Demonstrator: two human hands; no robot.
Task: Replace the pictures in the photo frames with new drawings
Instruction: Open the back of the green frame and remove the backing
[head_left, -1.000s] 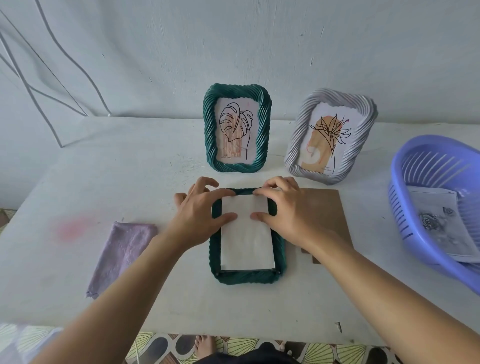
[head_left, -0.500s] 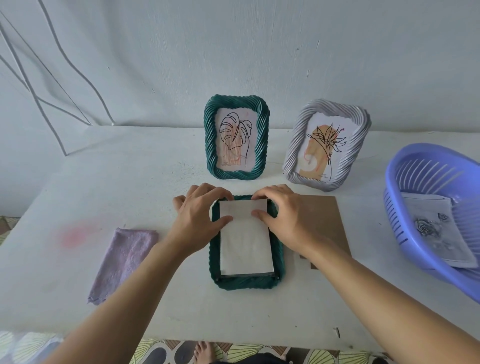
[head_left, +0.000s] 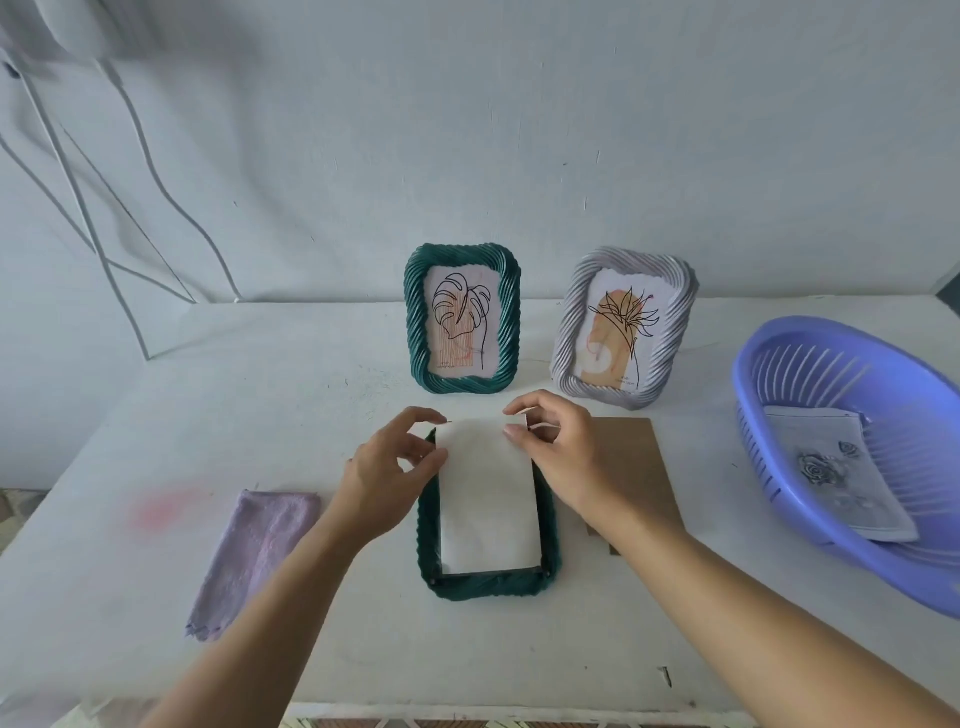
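A dark green frame (head_left: 488, 584) lies face down on the table (head_left: 322, 395), a white sheet (head_left: 488, 504) resting in its open back, far corners pinched by the left hand (head_left: 389, 473) and right hand (head_left: 558, 460). Behind stand a second green frame (head_left: 510, 322) and a pale frame (head_left: 569, 322), each showing a plant drawing. A rose drawing (head_left: 831, 473) lies in the basket (head_left: 779, 358).

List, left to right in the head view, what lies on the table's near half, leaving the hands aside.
Lilac fabric cloth → dark green ribbed photo frame lying face down under a white paper sheet → flat brown cardboard backing board → oval blue-violet plastic basket.
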